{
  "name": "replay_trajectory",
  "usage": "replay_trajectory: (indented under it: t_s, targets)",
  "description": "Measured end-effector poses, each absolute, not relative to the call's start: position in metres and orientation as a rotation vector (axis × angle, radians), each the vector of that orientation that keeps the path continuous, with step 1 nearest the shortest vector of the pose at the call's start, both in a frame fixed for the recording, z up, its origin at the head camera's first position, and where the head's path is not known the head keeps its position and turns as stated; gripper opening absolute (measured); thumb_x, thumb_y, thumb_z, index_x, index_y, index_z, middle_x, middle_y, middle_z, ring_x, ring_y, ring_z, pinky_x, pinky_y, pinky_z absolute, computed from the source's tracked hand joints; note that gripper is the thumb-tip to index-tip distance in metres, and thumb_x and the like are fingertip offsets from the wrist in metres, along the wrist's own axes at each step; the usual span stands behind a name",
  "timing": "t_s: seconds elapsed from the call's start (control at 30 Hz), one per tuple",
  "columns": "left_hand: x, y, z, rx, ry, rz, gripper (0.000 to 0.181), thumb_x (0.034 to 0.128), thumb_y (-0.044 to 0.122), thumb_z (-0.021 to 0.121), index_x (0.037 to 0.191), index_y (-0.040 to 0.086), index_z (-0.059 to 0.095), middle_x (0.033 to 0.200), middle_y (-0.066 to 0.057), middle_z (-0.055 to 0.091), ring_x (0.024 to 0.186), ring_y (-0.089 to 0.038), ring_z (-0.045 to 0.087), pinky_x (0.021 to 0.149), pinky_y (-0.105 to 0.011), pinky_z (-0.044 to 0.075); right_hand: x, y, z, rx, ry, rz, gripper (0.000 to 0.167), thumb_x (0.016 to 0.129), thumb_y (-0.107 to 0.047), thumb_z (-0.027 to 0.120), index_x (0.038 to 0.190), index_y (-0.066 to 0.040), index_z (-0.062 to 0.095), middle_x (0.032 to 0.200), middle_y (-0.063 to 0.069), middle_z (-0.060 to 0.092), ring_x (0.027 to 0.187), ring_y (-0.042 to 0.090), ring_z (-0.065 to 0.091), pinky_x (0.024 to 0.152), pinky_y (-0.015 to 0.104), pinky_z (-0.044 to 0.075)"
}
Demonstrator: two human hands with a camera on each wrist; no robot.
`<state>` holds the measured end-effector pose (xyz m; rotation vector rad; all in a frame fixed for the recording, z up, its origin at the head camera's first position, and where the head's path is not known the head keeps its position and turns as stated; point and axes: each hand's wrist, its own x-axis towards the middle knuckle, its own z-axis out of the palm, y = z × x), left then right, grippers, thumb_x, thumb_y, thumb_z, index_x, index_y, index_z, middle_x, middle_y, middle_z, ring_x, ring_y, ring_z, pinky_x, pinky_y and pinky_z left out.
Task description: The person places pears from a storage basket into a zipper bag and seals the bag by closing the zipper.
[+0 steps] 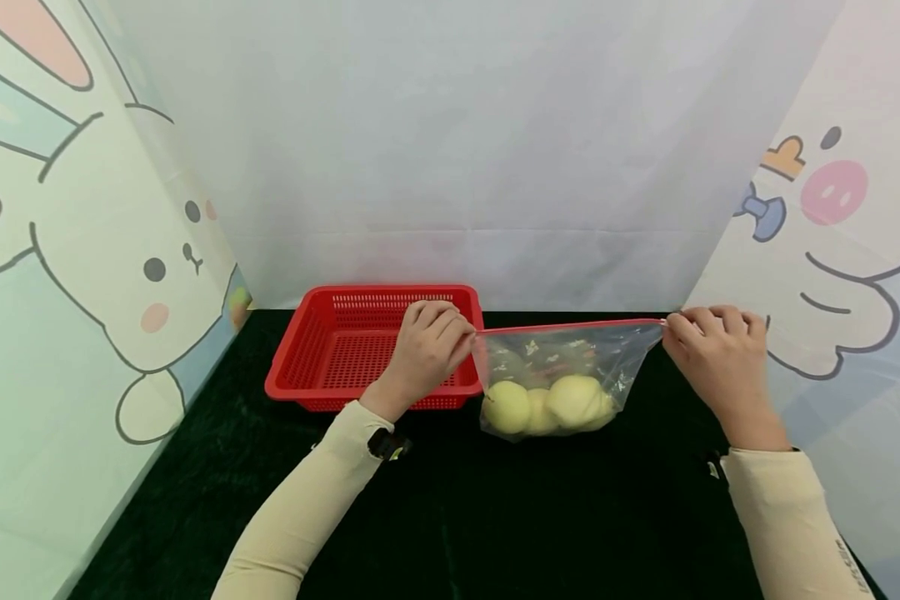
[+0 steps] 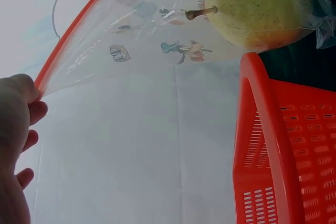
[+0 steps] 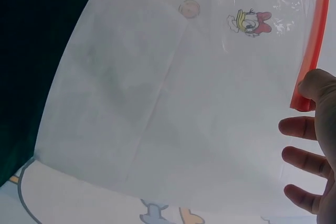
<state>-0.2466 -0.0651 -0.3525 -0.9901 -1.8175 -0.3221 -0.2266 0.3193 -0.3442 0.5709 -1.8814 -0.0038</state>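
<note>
A clear zip bag [image 1: 607, 354] with a red top strip hangs stretched between both hands. Several yellow-green pears [image 1: 573, 400] lie at its bottom; one pear [image 2: 257, 9] shows its stem in the left wrist view. My left hand [image 1: 431, 337] pinches the strip's left end, above the right side of a red basket [image 1: 300, 392]. At the strip's right end, my right hand [image 1: 720, 350] pinches the corner between thumb and index finger, its other fingers spread apart in the right wrist view. Cartoon figures [image 3: 252, 22] are printed on the bag.
The red plastic basket, with slotted walls, stands at the back left on a dark green cloth [image 1: 450, 517]. A pale curtain [image 1: 465, 150] closes off the back. Side panels carry a cartoon rabbit [image 1: 135, 275] on the left and another cartoon animal [image 1: 862, 275] on the right.
</note>
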Motion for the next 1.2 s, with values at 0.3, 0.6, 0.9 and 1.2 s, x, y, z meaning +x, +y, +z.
replay_trajectory:
  t_s: [0.3,0.6,0.9,1.2]
  targets:
    - [-0.246,-0.063,-0.356,-1.026,-1.867,-0.467,0.008,0.0883,0.008,0.073,0.093,0.004,0.067,0.092,-0.009,0.069,0.096,-0.028,0.061,0.085,-0.044,0.047,-0.223,0.327,-0.350,0.585,-1.980,0.198,0.029,0.101,-0.024,0.055,0.092,0.001,0.068,0.086,0.023,0.067,0.082,0.047,0.057,0.070,0.063,0.039]
    - [-0.237,-0.059,-0.364,-1.093,-2.151,-1.136,0.009,0.1021,0.001,0.050,0.110,-0.001,0.052,0.084,-0.012,0.062,0.055,-0.010,0.043,0.054,-0.027,0.041,-0.213,0.321,-0.360,0.328,-2.191,1.148,0.016,0.101,-0.011,0.056,0.110,0.002,0.060,0.087,-0.019,0.062,0.078,-0.008,0.054,0.070,0.009,0.040]
    - [-0.239,-0.052,-0.368,-0.990,-2.183,-1.581,0.010,0.1074,0.006,0.036,0.109,-0.001,0.043,0.090,-0.019,0.068,0.072,-0.028,0.065,0.066,-0.033,0.055,-0.221,0.314,-0.368,0.588,-1.947,1.754,0.017,0.106,-0.013,0.046,0.117,-0.001,0.051,0.098,-0.003,0.074,0.084,0.009,0.072,0.072,0.021,0.056]
    - [-0.235,-0.052,-0.358,-0.982,-2.128,-1.896,0.022,0.1102,0.017,0.030,0.112,-0.004,0.037,0.116,-0.025,0.068,0.098,-0.034,0.070,0.067,-0.044,0.059,-0.211,0.312,-0.358,0.727,-1.854,1.875,0.016,0.105,-0.004,0.044,0.117,0.002,0.052,0.097,0.004,0.075,0.078,0.015,0.073,0.061,0.027,0.058]
